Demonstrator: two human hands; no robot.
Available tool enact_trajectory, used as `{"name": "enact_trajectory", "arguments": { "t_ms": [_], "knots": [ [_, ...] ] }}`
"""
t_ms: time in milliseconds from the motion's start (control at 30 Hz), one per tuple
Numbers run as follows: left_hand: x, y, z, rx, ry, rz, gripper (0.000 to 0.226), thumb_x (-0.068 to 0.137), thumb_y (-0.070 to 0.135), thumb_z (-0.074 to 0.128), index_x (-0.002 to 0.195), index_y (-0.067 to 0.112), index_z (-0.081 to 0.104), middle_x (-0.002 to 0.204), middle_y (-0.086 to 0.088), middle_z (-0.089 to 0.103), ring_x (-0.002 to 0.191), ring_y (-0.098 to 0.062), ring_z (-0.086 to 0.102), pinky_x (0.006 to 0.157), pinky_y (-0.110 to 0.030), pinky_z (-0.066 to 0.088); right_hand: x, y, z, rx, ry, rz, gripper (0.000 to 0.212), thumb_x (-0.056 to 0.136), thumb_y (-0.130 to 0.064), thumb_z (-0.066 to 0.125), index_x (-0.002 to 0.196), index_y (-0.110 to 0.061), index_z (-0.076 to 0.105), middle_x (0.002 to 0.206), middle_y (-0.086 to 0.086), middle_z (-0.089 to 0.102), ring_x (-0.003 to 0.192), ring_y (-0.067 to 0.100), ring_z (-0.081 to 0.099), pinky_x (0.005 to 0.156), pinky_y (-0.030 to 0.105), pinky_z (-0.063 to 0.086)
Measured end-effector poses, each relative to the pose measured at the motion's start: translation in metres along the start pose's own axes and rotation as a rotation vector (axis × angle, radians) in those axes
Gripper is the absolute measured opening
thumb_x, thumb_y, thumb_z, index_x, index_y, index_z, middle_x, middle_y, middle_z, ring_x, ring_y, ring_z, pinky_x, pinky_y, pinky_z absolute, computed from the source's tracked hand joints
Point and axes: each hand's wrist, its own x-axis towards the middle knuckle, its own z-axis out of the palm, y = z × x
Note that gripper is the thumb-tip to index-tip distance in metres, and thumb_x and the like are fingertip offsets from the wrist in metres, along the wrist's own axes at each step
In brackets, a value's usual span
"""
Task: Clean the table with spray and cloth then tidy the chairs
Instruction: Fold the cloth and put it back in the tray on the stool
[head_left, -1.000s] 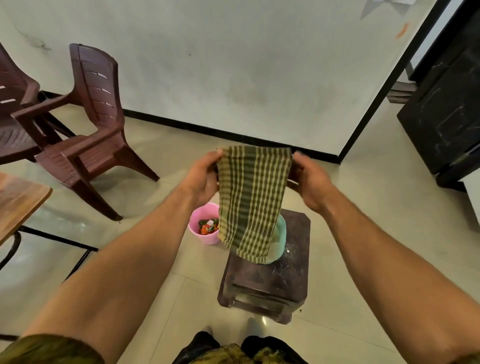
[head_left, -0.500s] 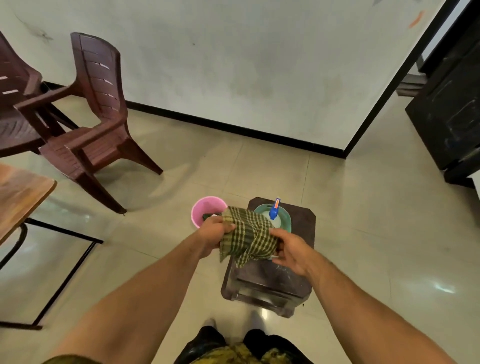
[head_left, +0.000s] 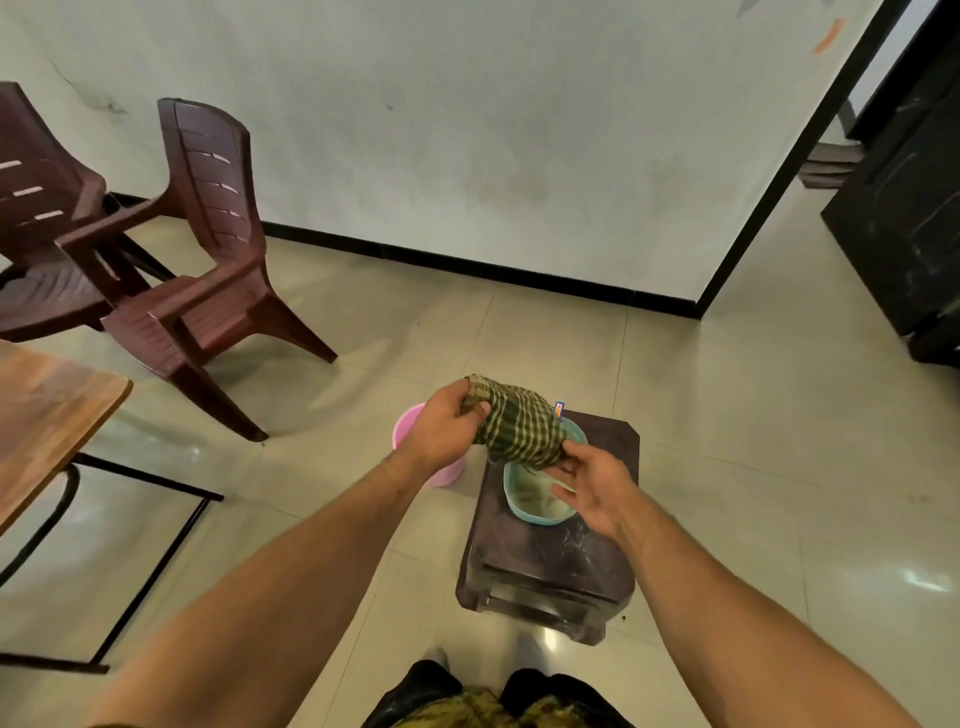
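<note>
Two hands bunching checked cloth (head_left: 511, 428) above teal bowl (head_left: 535, 512) on stool (head_left: 571, 566): left hand (head_left: 441, 434) gripping upper end, right hand (head_left: 595, 491) pinching lower edge (loosely). Worth keeping bundle compact, over bowl, before carrying to table (head_left: 47, 415).

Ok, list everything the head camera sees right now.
cloth: one, green checked, bunched above the basin
basin: one, teal, on the stool
spray bottle: one, blue and orange top only, behind the cloth
stool: one, dark brown, on the floor
bucket: one, pink, on the floor left of the stool
armchairs: two, maroon plastic, left by the wall
table: one, wooden top on black frame, far left
cabinet: one, black, far right
left hand: grips the cloth's left end
right hand: at the cloth's right end, grip unclear
</note>
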Motion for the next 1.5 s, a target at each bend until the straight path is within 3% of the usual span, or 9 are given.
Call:
{"name": "enact_trajectory", "arguments": {
  "t_ms": [200,300,467,600,700,933,1067,1233,1500],
  "knots": [
    [0.004,0.018,-0.001,0.121,0.051,-0.027,0.013,0.102,0.017,0.053,0.108,0.011,0.062,0.105,-0.004,0.07,0.104,-0.023,0.065,0.092,-0.034,0.053,0.009,0.001,0.012,0.078,0.049,-0.036,0.024,0.1,-0.02,0.057,0.116,-0.006,0.069,0.102,0.01,0.073,0.09,0.021,0.068,0.08,0.036,0.057],
    [0.005,0.012,-0.005,0.217,0.059,-0.184,0.024,0.101,0.022,0.055,0.121,0.008,0.06,0.121,-0.01,0.067,0.111,-0.026,0.063,0.102,-0.042,0.051,0.013,0.004,0.018,-0.04,0.106,-0.059,0.021,0.102,-0.022,0.055,0.11,-0.007,0.068,0.1,0.011,0.073,0.092,0.024,0.068,0.09,0.044,0.057],
    [-0.006,-0.009,-0.007,0.064,0.002,-0.394,0.068,0.089,0.009,0.073,0.147,0.014,0.039,0.138,-0.014,0.052,0.112,-0.028,0.059,0.088,-0.038,0.058,0.026,0.003,0.007,-0.351,0.29,-0.204,0.007,0.092,-0.025,0.071,0.093,-0.019,0.073,0.109,0.011,0.074,0.1,0.025,0.07,0.093,0.048,0.058],
    [-0.001,-0.027,-0.013,-0.049,-0.099,-0.372,0.061,0.075,-0.006,0.08,0.128,0.019,0.062,0.132,-0.014,0.059,0.113,-0.029,0.062,0.092,-0.045,0.06,0.011,0.002,0.002,-0.498,0.138,-0.238,0.079,0.077,-0.011,0.084,0.144,-0.029,0.045,0.123,0.005,0.067,0.11,0.02,0.066,0.098,0.041,0.054],
    [-0.002,-0.031,-0.011,0.128,-0.167,-0.294,0.053,0.073,-0.01,0.079,0.116,0.02,0.068,0.124,-0.007,0.06,0.113,-0.024,0.06,0.089,-0.036,0.061,0.001,0.0,0.003,-0.849,0.038,-0.315,0.069,0.075,-0.004,0.084,0.136,-0.023,0.059,0.121,-0.004,0.064,0.113,0.014,0.062,0.093,0.02,0.05],
    [0.002,-0.035,-0.003,0.546,-0.199,-0.083,0.025,0.088,0.009,0.072,0.113,0.015,0.073,0.095,0.004,0.066,0.094,-0.017,0.065,0.088,-0.032,0.059,-0.008,0.001,0.012,-1.445,0.137,-0.485,0.015,0.087,-0.024,0.069,0.101,-0.025,0.075,0.089,-0.01,0.065,0.091,0.014,0.063,0.075,0.031,0.051],
    [0.007,-0.037,-0.011,0.464,-0.214,-0.084,0.013,0.089,0.016,0.072,0.1,0.011,0.077,0.1,-0.003,0.074,0.088,-0.015,0.066,0.087,-0.03,0.054,-0.003,-0.012,-0.001,-1.091,0.072,-0.36,0.008,0.082,-0.027,0.078,0.08,-0.023,0.072,0.09,-0.007,0.066,0.095,0.018,0.063,0.076,0.03,0.051],
    [0.013,-0.03,-0.013,-0.107,-0.197,-0.33,0.025,0.092,0.031,0.07,0.103,0.009,0.071,0.097,-0.008,0.076,0.098,-0.024,0.071,0.097,-0.043,0.055,-0.005,-0.024,-0.003,-0.278,-0.009,-0.132,0.027,0.09,-0.023,0.072,0.109,-0.002,0.072,0.108,0.017,0.075,0.099,0.028,0.071,0.096,0.045,0.055],
    [0.01,-0.032,0.001,-0.397,-0.179,-0.421,0.044,0.086,0.009,0.076,0.126,0.006,0.059,0.107,-0.013,0.076,0.095,-0.027,0.075,0.074,-0.04,0.062,-0.007,-0.024,-0.007,-0.075,-0.017,0.013,0.028,0.092,-0.016,0.07,0.117,-0.003,0.067,0.108,0.02,0.074,0.099,0.034,0.072,0.088,0.05,0.058]
  ]
}}
